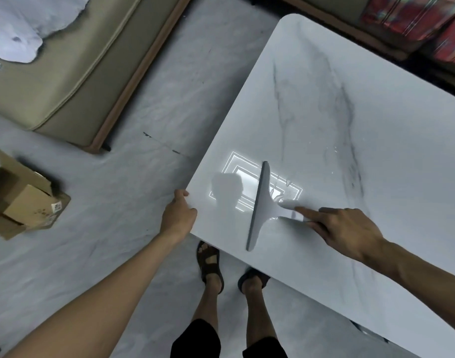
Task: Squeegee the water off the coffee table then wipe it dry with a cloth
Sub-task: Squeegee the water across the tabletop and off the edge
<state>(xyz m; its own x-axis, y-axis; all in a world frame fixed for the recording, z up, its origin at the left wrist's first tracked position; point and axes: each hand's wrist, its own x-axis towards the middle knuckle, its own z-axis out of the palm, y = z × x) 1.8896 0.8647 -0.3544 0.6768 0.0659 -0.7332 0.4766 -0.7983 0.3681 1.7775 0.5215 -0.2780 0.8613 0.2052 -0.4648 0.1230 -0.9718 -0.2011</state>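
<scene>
A white marble-patterned coffee table (350, 125) fills the right half of the view. A grey squeegee (260, 208) lies with its blade on the tabletop near the near-left corner, blade running away from me. My right hand (348, 231) is shut on the squeegee's handle, index finger stretched along it. My left hand (178, 215) grips the table's left corner edge. Small water drops (333, 151) glisten on the surface beyond the blade, near a bright ceiling-light reflection. No cloth is visible on the table.
A beige sofa (74, 73) with white fabric (17, 29) on it stands at the upper left. An open cardboard box (22, 200) sits on the pale floor at left. My sandalled feet (211, 264) stand by the table's near edge. Red patterned cushions (422, 19) lie at the top right.
</scene>
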